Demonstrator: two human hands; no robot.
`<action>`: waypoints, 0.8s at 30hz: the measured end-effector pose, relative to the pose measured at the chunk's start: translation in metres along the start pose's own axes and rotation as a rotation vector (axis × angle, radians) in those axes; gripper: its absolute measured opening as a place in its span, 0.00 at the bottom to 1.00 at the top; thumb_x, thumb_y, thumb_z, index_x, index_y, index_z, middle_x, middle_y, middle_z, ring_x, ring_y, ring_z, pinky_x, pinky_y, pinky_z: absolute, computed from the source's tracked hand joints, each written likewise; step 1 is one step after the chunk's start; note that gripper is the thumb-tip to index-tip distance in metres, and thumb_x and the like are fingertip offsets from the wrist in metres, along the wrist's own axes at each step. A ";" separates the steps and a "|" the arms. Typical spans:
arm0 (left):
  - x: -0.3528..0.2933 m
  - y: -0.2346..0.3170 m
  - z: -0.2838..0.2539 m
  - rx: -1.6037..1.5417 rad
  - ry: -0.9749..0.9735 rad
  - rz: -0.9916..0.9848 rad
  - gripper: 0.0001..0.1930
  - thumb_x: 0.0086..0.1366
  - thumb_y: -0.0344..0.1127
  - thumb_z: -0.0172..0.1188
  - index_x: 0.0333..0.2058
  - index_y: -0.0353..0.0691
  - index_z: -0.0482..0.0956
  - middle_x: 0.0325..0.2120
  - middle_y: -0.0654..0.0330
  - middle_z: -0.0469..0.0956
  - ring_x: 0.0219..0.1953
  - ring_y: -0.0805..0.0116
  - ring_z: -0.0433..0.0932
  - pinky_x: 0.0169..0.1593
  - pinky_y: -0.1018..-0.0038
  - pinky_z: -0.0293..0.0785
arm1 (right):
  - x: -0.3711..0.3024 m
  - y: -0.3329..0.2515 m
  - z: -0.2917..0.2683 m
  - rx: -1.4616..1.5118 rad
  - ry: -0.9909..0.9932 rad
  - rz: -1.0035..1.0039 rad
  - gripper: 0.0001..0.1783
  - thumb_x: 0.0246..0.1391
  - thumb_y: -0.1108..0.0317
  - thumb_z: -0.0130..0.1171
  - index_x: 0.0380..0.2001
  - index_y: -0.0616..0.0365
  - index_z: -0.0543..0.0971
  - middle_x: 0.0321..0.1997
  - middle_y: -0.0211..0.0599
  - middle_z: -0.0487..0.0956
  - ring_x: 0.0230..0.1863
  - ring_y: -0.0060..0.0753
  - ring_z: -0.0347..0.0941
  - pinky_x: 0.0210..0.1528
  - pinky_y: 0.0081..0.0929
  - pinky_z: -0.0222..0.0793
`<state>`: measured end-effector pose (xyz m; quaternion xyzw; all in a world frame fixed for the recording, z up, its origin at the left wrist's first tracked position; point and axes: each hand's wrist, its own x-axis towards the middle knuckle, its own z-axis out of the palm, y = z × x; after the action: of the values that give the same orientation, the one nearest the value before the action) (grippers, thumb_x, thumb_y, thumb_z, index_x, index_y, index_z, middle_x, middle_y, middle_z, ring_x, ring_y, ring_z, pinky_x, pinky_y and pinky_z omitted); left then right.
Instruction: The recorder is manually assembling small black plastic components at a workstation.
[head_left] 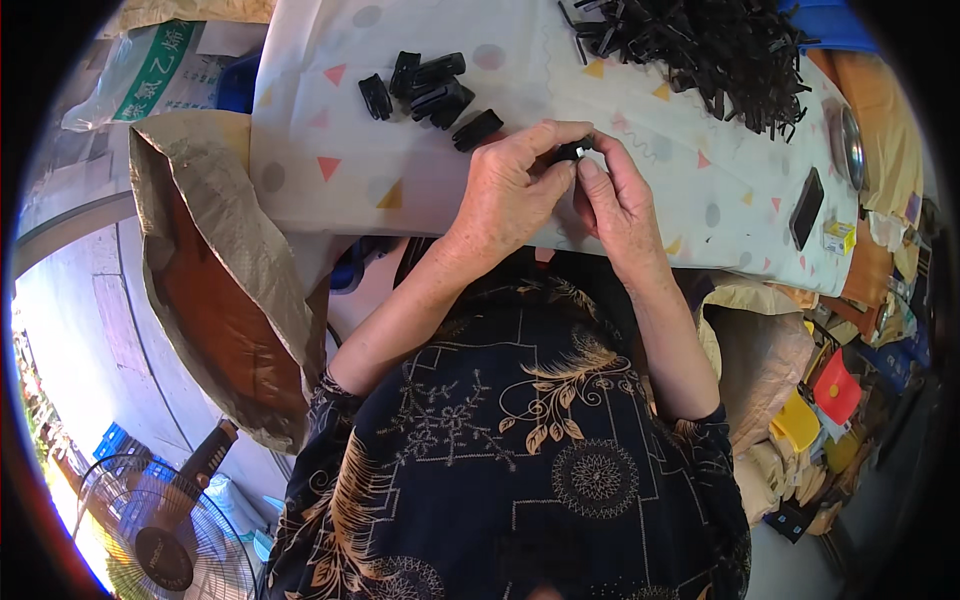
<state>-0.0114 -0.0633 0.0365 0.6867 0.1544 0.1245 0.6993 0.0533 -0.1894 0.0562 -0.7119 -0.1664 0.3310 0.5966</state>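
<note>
Over the near edge of the table, my left hand (500,195) and my right hand (628,205) meet with their fingertips pinched together. Between them they grip a small black piece (570,152) that has a bright white spot on it; fingers cover most of it, so its exact kind is unclear. Just left of my left hand lies a curved black piece (477,130). Several similar black pieces (432,90) are clustered farther left. A large heap of thin black strips (700,50) spreads over the far right of the table.
A patterned white cloth (330,205) covers the table. On its right are a dark phone-like slab (806,208), a small yellow box (839,238) and a metal bowl (849,148). Open sacks stand left (225,260) and right (765,360). A fan (165,550) is lower left.
</note>
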 end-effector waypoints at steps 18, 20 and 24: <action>0.010 0.012 0.006 -0.125 -0.023 -0.019 0.18 0.64 0.24 0.49 0.53 0.41 0.64 0.30 0.55 0.80 0.26 0.70 0.79 0.28 0.76 0.72 | 0.007 0.015 -0.034 -0.019 0.039 -0.086 0.12 0.62 0.64 0.52 0.46 0.57 0.72 0.28 0.23 0.72 0.21 0.11 0.60 0.22 0.10 0.54; 0.012 0.014 0.003 -0.194 -0.091 -0.064 0.18 0.65 0.24 0.47 0.53 0.40 0.63 0.33 0.55 0.78 0.28 0.71 0.79 0.29 0.78 0.72 | 0.004 0.017 -0.043 0.088 0.045 -0.021 0.11 0.61 0.64 0.53 0.43 0.57 0.73 0.27 0.24 0.73 0.20 0.11 0.61 0.21 0.10 0.53; 0.012 0.017 0.002 -0.466 -0.137 -0.189 0.17 0.65 0.23 0.47 0.53 0.40 0.65 0.40 0.52 0.75 0.31 0.67 0.79 0.33 0.80 0.73 | -0.001 0.017 -0.054 0.284 0.019 -0.101 0.07 0.60 0.65 0.55 0.39 0.56 0.74 0.28 0.25 0.74 0.18 0.12 0.62 0.19 0.10 0.51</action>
<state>0.0011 -0.0606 0.0530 0.4965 0.1372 0.0440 0.8560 0.0863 -0.2338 0.0437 -0.6143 -0.1481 0.3139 0.7087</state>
